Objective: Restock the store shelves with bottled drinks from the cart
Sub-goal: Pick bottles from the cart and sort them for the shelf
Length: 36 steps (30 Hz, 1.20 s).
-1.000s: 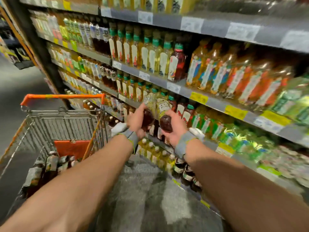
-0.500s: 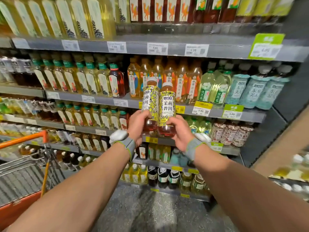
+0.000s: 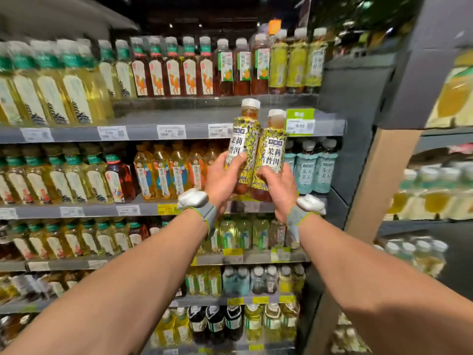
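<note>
Shelves (image 3: 143, 134): grey tiers packed with upright tea drinks, price labels along the front edges.
Left hand (image 3: 222, 180): fingers curled round the lower half of the left bottle (image 3: 244, 139), holding it upright in front of the tiers.
Right hand (image 3: 280, 187): wrapped round the lower half of the right bottle (image 3: 273, 149).
Held pair: yellow patterned labels, white caps, touching side by side, caps level with an upper shelf edge.
Green price tag (image 3: 300, 121): on that edge, just right of the caps.

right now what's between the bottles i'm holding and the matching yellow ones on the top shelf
In the head view, only the top shelf's bare front strip and a green price tag.
</note>
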Tool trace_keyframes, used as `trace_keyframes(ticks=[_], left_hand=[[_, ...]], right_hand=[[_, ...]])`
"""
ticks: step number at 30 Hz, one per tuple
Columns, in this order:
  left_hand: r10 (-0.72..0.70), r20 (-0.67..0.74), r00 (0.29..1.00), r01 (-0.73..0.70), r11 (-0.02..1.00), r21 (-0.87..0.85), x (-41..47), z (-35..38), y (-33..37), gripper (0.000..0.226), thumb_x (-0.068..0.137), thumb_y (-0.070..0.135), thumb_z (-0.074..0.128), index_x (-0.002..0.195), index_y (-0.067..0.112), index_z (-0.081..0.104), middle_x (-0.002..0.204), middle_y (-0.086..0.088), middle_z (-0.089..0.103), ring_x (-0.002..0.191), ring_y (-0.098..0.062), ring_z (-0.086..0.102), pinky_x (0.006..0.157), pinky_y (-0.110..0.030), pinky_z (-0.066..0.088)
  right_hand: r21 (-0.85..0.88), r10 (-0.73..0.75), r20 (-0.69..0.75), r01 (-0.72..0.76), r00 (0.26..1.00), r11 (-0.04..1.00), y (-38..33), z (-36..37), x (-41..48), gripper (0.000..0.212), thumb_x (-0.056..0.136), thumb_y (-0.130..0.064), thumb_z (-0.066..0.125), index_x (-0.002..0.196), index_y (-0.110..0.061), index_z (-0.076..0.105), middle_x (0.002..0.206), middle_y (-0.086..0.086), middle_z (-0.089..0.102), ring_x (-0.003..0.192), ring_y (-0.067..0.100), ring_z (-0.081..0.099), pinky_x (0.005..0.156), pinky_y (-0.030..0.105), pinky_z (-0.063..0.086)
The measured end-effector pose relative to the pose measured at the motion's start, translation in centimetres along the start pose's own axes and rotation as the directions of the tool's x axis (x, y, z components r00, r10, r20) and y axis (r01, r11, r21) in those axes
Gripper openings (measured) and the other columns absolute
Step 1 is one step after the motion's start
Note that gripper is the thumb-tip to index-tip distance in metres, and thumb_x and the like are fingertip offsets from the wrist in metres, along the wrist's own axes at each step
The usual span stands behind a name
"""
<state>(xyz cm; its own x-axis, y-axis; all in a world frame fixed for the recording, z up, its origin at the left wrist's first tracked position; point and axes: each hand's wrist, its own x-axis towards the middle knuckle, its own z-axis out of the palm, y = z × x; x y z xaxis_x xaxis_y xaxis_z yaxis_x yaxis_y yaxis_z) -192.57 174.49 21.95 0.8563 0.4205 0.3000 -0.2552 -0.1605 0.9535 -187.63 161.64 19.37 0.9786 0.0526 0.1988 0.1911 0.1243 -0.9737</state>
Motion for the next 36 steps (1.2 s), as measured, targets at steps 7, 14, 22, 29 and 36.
trace_keyframes(ticks=[7, 14, 22, 29, 36], left_hand=[[0.108, 0.052, 0.993, -0.1, 0.986, -0.131, 3.0, 7.0, 4.8, 0.023, 0.092, 0.034, 0.072, 0.11, 0.021, 0.065, 0.112, -0.013, 0.074, 0.104, -0.037, 0.071, 0.08, -0.056, 0.061], [0.191, -0.031, 0.981, -0.194, 0.971, -0.14, 7.1, 10.3, 8.0, 0.047, 0.081, 0.033, 0.082, 0.121, 0.017, 0.064, 0.111, -0.004, 0.075, 0.103, -0.026, 0.072, 0.088, -0.051, 0.06], [0.27, -0.039, 0.962, -0.272, 0.962, -0.035, 15.1, 9.7, 10.2, 0.055, 0.076, 0.028, 0.09, 0.117, 0.028, 0.054, 0.105, 0.019, 0.061, 0.087, 0.016, 0.062, 0.073, -0.014, 0.052], [0.275, -0.046, 0.96, -0.273, 0.961, 0.045, 21.9, 9.5, 11.4, 0.06, 0.066, 0.031, 0.094, 0.111, 0.033, 0.053, 0.099, 0.012, 0.059, 0.089, -0.005, 0.06, 0.079, -0.029, 0.053], [0.155, -0.025, 0.988, -0.152, 0.984, 0.097, 24.7, 11.2, 8.5, 0.063, 0.063, 0.028, 0.096, 0.111, 0.022, 0.055, 0.11, -0.007, 0.065, 0.091, -0.023, 0.066, 0.052, -0.028, 0.056]], right_hand=[[0.011, -0.132, -0.039, 0.132, 0.991, 0.991, -5.8, -5.1, 4.9, 0.072, 0.061, -0.064, 0.078, 0.119, -0.024, 0.059, 0.114, -0.001, 0.073, 0.104, 0.026, 0.071, 0.088, 0.055, 0.058], [0.013, -0.267, -0.08, 0.268, 0.96, 0.963, -9.4, -6.5, 9.2, 0.054, 0.07, -0.059, 0.078, 0.109, -0.026, 0.061, 0.101, -0.009, 0.075, 0.093, 0.01, 0.072, 0.086, 0.049, 0.06], [-0.067, -0.327, -0.055, 0.323, 0.943, 0.944, -14.1, -4.5, 16.6, 0.112, 0.054, -0.072, 0.08, 0.145, -0.016, 0.048, 0.143, 0.003, 0.058, 0.131, 0.022, 0.057, 0.107, 0.046, 0.049], [-0.126, -0.364, -0.059, 0.355, 0.93, 0.926, -15.2, -3.0, 22.3, 0.062, 0.059, -0.054, 0.085, 0.111, -0.024, 0.07, 0.101, -0.011, 0.077, 0.093, 0.01, 0.074, 0.078, 0.036, 0.062], [-0.292, -0.241, -0.044, 0.218, 0.97, 0.931, -13.0, -3.9, 26.6, 0.049, 0.065, -0.041, 0.089, 0.106, -0.019, 0.072, 0.102, 0.0, 0.077, 0.094, 0.023, 0.074, 0.089, 0.046, 0.059]])
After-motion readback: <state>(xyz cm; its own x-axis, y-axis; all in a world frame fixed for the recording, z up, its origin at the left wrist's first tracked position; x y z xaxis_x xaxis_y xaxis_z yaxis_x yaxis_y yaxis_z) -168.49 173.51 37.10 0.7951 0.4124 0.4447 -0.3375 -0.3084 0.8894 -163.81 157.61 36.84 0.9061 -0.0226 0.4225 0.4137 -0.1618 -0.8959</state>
